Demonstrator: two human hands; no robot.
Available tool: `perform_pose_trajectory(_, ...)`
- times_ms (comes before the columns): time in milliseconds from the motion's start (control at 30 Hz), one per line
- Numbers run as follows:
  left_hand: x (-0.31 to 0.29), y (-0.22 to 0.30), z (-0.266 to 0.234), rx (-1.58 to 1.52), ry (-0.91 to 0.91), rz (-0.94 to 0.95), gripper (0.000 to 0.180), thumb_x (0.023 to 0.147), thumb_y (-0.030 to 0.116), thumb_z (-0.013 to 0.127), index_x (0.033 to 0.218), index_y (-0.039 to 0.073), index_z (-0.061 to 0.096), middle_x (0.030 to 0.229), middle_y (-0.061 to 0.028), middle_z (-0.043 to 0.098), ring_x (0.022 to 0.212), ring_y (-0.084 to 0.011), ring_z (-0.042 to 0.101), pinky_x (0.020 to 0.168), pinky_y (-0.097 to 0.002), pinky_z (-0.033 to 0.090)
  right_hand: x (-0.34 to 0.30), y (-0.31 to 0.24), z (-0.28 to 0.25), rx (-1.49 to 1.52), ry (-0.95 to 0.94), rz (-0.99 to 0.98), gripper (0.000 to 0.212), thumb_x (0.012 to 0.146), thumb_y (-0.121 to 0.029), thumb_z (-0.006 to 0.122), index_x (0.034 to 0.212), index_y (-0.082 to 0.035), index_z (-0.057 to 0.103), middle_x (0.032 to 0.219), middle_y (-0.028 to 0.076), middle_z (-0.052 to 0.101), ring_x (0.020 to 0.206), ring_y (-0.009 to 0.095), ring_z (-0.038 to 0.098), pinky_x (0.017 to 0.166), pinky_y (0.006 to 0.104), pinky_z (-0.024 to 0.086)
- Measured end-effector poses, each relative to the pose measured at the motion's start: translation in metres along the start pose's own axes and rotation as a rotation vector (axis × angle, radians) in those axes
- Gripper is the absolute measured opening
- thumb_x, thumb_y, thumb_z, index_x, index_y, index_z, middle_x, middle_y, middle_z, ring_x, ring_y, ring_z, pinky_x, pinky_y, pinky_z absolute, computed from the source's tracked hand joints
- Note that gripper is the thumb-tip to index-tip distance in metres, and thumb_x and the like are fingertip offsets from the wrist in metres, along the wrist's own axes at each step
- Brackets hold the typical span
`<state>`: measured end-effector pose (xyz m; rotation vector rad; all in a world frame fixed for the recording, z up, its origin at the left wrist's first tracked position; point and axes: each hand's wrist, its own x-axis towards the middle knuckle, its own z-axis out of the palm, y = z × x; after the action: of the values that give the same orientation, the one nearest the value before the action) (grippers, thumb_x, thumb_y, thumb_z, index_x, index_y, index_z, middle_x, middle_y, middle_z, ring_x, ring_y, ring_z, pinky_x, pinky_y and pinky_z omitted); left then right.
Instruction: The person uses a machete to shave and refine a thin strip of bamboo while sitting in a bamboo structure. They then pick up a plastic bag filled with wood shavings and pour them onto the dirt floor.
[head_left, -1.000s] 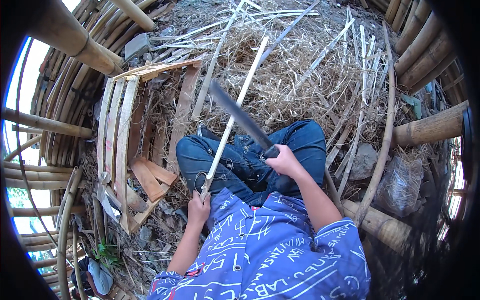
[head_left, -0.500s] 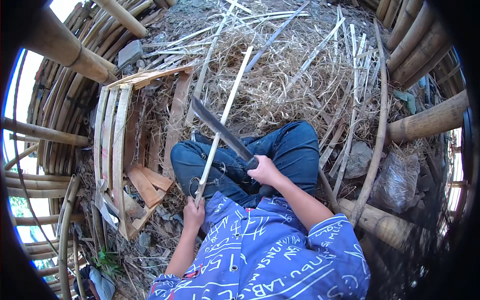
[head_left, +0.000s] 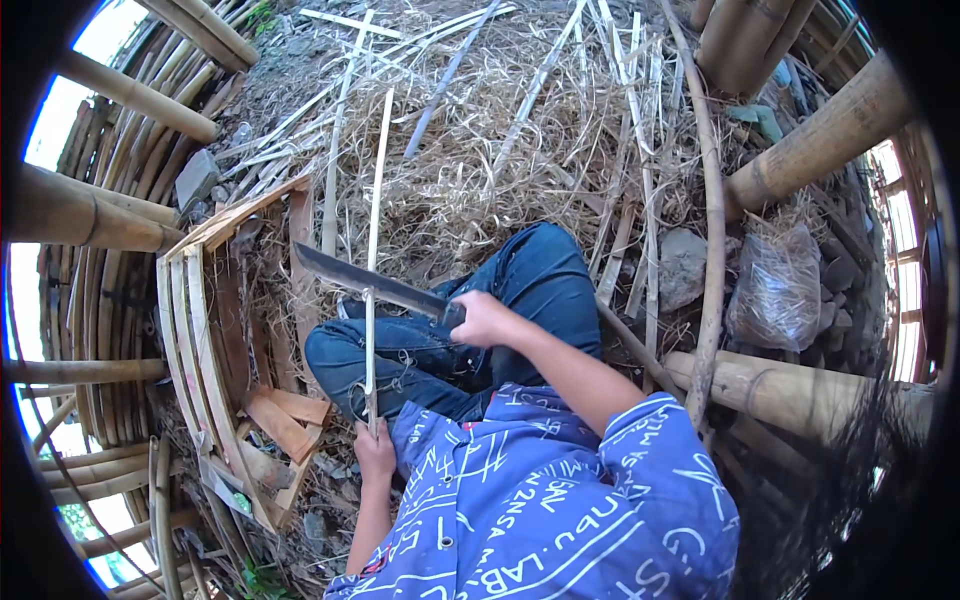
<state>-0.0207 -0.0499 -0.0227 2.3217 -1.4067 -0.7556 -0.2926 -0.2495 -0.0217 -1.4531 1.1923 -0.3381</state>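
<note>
The left hand (head_left: pixel 375 453) grips the near, darker end of a pale, seemingly part-shaved stick (head_left: pixel 379 200) above the legs (head_left: pixel 425 345), crossed by the knife (head_left: pixel 402 291) clenched in the right hand (head_left: pixel 483 320), with shavings (head_left: pixel 470 190) heaped beyond.

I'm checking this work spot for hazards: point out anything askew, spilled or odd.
Beyond the knife, curly shavings lie strewn and tangled, not gathered. At left, boards lie askew at the near end of the slatted crate, not lined up with its slats.
</note>
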Motion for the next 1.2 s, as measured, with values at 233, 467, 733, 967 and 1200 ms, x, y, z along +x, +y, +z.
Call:
perform_pose_trajectory(233,-0.005,0.004,0.002,-0.006,0.034,0.017,0.035,0.092,0.031,0.053,0.087,-0.004,0.048,0.070,-0.0299,0.058,0.073,-0.0493,0.058,0.061,-0.0514,0.042,-0.005,0.007,0.047,0.135,0.080,0.066,0.028,0.064,-0.014,0.060,0.087,0.001,0.065,0.070,0.021,0.065,0.061,0.030,0.065,0.060,0.0379,0.053)
perform_pose_trajectory(467,0.001,0.000,0.000,0.007,-0.001,0.018,0.037,0.092,0.032,0.054,0.087,-0.004,0.046,0.070,-0.0306,0.058,0.073,-0.0498,0.058,0.061,-0.0529,0.042,0.006,-0.005,-0.004,0.081,0.177,0.026,0.027,0.064,-0.015,0.061,0.085,0.001,0.065,0.074,0.022,0.066,0.073,0.033,0.067,0.066,0.0403,0.052)
perform_pose_trajectory(733,-0.001,-0.004,-0.003,0.035,-0.033,-0.007,0.038,0.092,0.032,0.052,0.086,-0.005,0.049,0.072,-0.0306,0.057,0.074,-0.0493,0.058,0.061,-0.0501,0.042,0.007,0.016,-0.024,-0.026,0.125,-0.114,0.032,0.065,-0.013,0.062,0.094,0.001,0.065,0.066,0.015,0.065,0.049,0.023,0.061,0.048,0.0345,0.050)
perform_pose_trajectory(967,-0.003,-0.002,0.000,0.033,0.019,-0.001,0.038,0.091,0.032,0.053,0.085,-0.004,0.048,0.070,-0.0304,0.058,0.074,-0.0502,0.058,0.061,-0.0520,0.043,-0.007,0.011,0.018,0.097,0.015,0.067,0.028,0.065,-0.011,0.061,0.089,0.002,0.064,0.069,0.019,0.065,0.054,0.027,0.064,0.052,0.0373,0.052)
perform_pose_trajectory(1200,0.001,0.001,-0.001,0.041,0.007,-0.019,0.035,0.090,0.030,0.055,0.087,-0.005,0.048,0.071,-0.0318,0.057,0.075,-0.0510,0.057,0.063,-0.0537,0.042,0.003,0.001,-0.009,-0.040,0.010,-0.078,0.031,0.064,-0.015,0.063,0.090,0.002,0.066,0.075,0.021,0.066,0.070,0.029,0.067,0.067,0.0368,0.053)
